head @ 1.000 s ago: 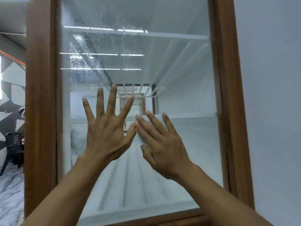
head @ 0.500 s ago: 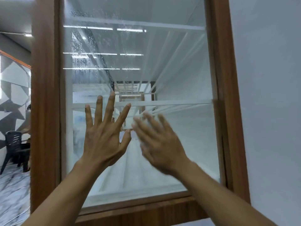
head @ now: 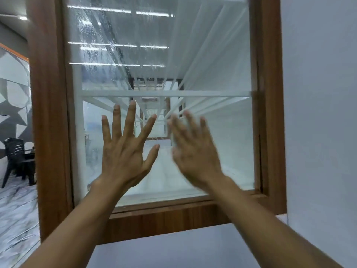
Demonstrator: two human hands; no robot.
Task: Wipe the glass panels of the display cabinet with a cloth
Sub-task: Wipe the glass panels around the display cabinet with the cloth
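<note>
Presses the left grip (head: 123, 153) flat against the smooth glass panel (head: 231, 151), fingers straight and splayed wide, holding nothing. Lays the right grip (head: 195, 151) just beside it on the same pane, fingers straight, closer together, motion-blurred. Shows a pale sliver at that grip's thumb edge, too smeared to tell if cloth. Above both grips, spans a flat white shelf bar (head: 202, 93) and streaky droplets (head: 92, 55). Around them, brown wood-grain frame (head: 164, 219).

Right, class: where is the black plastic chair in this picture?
In the head view the black chair stands at the far left on the marbled floor, just left of the cabinet's wooden frame.
</note>
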